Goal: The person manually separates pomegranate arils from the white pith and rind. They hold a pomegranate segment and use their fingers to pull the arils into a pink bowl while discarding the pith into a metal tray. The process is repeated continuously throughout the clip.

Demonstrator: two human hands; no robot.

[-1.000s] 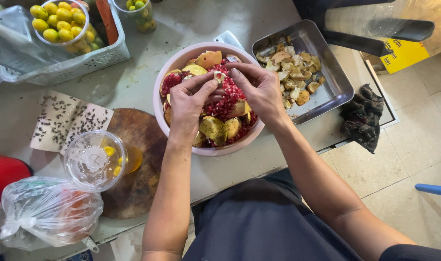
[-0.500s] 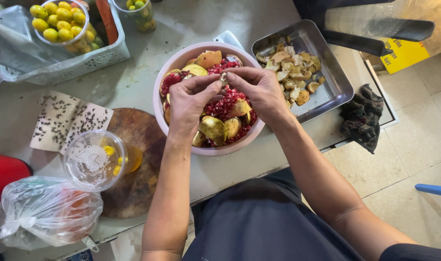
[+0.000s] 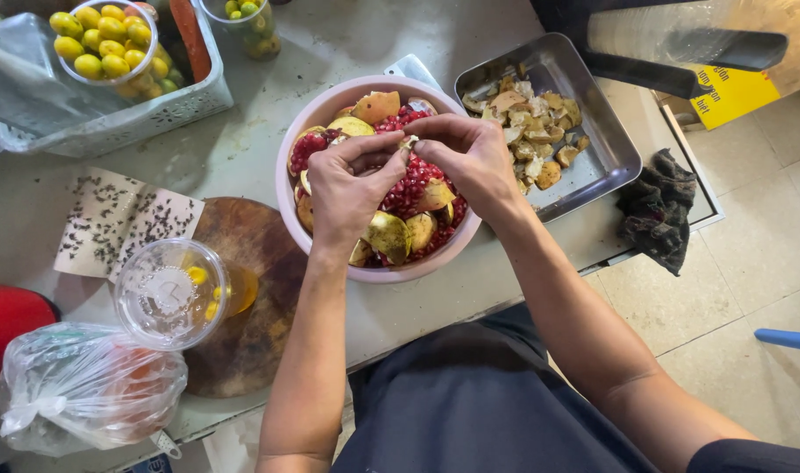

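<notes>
Both hands – left [image 3: 347,188] & right [image 3: 470,158] – pinched together on a pomegranate piece [image 3: 408,143] directly over pink bowl [image 3: 417,267], w/ peel tray [image 3: 601,166] right of bowl.

- A small pale piece of pomegranate [image 3: 409,143] sits pinched between the fingertips of the left hand [image 3: 347,188] and the right hand [image 3: 470,158], held just above the fruit in the bowl
- The pink bowl [image 3: 417,267] is round and stands on the grey table near its front edge, directly under both hands
- Red pomegranate seeds [image 3: 413,188] lie heaped in the bowl's middle
- Yellowish pomegranate rind pieces [image 3: 387,236] lie among the seeds, some cupped upward, others along the far rim
</notes>
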